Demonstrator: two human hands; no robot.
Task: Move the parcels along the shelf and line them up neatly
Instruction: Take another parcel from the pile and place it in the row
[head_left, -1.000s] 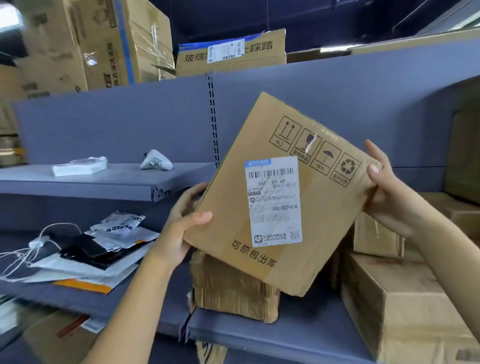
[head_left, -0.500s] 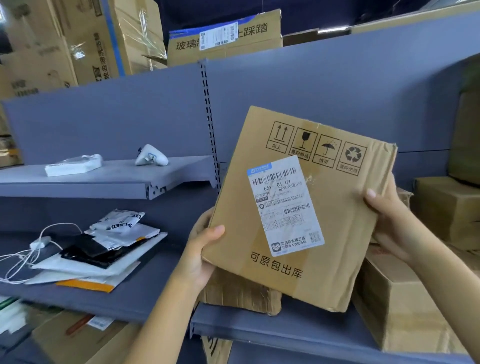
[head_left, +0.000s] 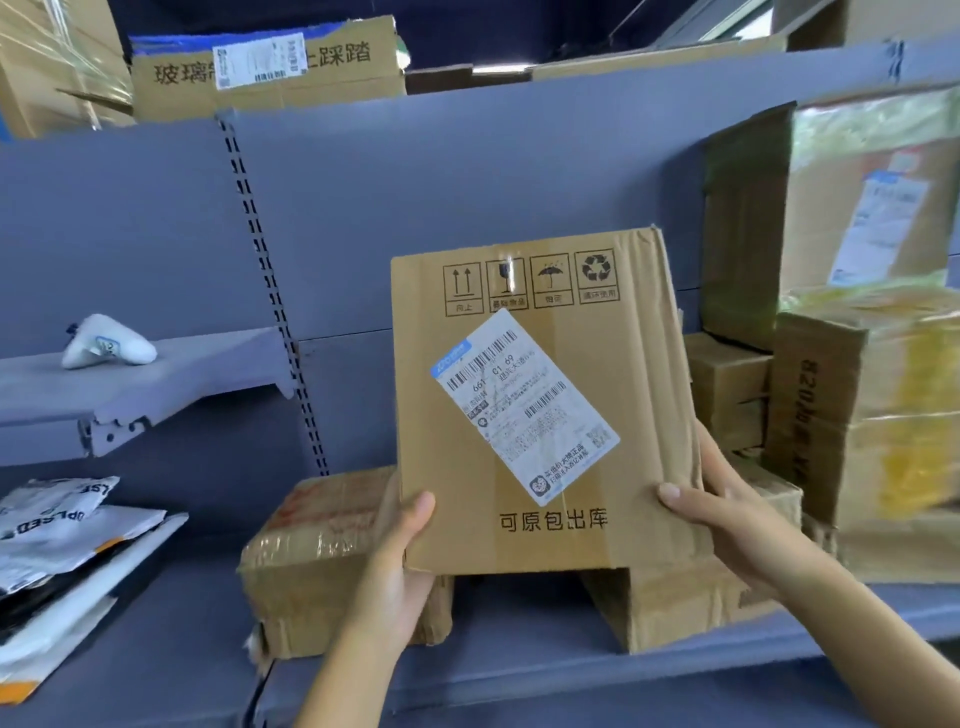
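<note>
I hold a flat brown cardboard parcel (head_left: 540, 405) upright above the grey shelf (head_left: 519, 670); a white shipping label sits slanted on its front. My left hand (head_left: 402, 551) grips its lower left corner, thumb on the front. My right hand (head_left: 727, 525) grips its lower right edge, thumb on the front too. Below it on the shelf lie a taped brown box (head_left: 322, 561) on the left and another brown box (head_left: 670, 603) on the right, partly hidden by the held parcel.
Stacked cartons (head_left: 862, 405) fill the shelf's right side, a small box (head_left: 727, 389) behind them. Soft mailer bags (head_left: 57, 551) lie at the left. A higher shelf (head_left: 135, 384) on the left carries a white wrapped item (head_left: 106, 343). More cartons (head_left: 265, 67) stand on top.
The parcel has turned from tilted to upright and come lower, over the two boxes. Both hands have slid down to its lower corners. The view has shifted right.
</note>
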